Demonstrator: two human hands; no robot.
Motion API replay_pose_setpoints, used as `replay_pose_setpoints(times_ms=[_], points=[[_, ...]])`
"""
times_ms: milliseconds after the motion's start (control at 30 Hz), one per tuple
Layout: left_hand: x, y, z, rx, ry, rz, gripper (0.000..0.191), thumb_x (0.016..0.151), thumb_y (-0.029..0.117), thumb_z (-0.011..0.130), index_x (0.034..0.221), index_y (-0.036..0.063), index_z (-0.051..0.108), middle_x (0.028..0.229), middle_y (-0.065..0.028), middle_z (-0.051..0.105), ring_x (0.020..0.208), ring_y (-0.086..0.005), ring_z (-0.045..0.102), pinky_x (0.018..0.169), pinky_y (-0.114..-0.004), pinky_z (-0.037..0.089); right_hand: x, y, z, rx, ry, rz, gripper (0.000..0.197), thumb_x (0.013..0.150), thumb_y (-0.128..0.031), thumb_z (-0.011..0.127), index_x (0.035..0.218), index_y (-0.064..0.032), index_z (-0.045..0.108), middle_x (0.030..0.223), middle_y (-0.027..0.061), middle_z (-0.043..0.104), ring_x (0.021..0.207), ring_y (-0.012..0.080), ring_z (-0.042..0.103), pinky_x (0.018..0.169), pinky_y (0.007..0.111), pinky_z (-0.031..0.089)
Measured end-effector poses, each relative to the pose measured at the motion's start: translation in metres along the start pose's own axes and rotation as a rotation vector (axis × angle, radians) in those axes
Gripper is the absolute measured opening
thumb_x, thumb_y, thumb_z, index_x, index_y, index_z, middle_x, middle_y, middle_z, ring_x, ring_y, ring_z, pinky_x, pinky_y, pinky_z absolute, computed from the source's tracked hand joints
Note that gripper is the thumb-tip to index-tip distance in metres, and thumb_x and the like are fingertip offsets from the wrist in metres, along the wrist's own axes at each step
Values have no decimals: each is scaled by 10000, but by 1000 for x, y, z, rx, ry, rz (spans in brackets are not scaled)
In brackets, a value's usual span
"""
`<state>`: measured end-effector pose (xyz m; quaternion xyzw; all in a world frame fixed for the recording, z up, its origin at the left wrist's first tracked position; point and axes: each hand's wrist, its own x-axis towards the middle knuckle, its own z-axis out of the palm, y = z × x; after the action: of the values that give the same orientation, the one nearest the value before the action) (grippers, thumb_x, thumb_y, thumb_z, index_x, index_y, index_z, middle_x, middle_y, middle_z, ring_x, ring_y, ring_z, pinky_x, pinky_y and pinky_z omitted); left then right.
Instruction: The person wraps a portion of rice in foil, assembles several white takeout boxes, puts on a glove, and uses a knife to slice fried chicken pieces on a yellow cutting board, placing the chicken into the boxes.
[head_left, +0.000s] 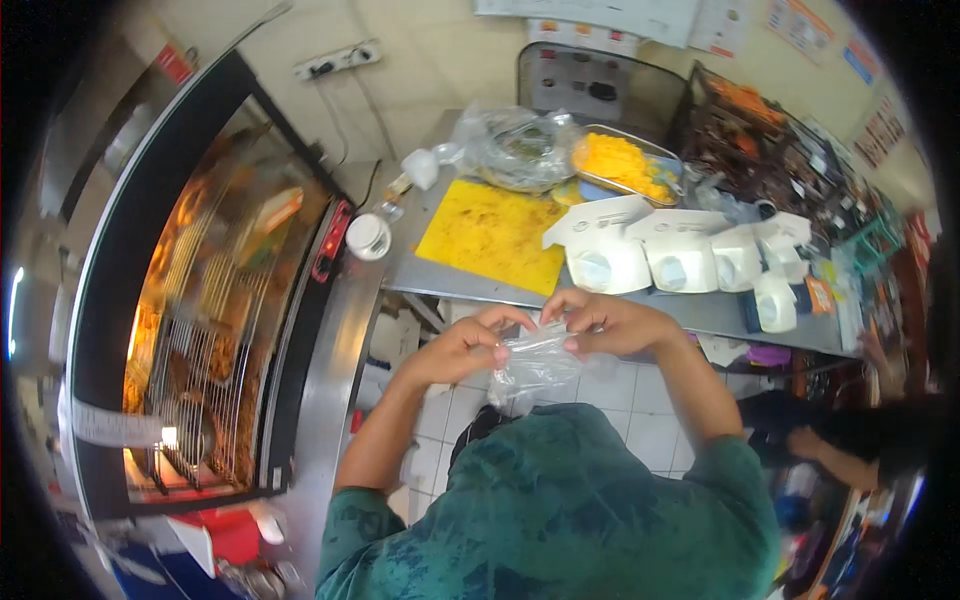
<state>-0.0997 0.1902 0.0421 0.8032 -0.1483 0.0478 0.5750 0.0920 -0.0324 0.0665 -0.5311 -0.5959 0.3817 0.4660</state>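
Between both hands, in front of my torso, hangs a clear plastic bag (538, 367). My left hand (461, 346) pinches its left upper edge with thumb and fingers, while my right hand (609, 322) grips the right upper edge. The bag's contents, if any, cannot be made out. Just beyond the hands, a stained yellow cutting board (491, 236) lies on the metal table (465, 289). Several white takeaway boxes (607, 270) stand with raised lids to its right, small pale items inside them.
Behind the board are a cluster of plastic bags (517, 146) and a metal tray of shredded yellow food (619, 165). A lit glass food warmer (217, 337) stands at left, a lidded white tub (368, 237) beside it. Another person's arm (840, 457) shows at right.
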Motion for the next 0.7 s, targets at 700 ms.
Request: replay_pose_setpoints(times_ms=[700], points=[[50, 221, -47, 858, -70, 1451, 202, 655, 256, 690, 717, 85, 602, 719, 0, 538, 646, -125, 490, 569, -330, 450, -65, -261, 95, -1089, 690, -575, 138, 556, -105, 622, 622, 16, 613, 641, 92, 607, 537, 181, 544, 449, 324, 386]])
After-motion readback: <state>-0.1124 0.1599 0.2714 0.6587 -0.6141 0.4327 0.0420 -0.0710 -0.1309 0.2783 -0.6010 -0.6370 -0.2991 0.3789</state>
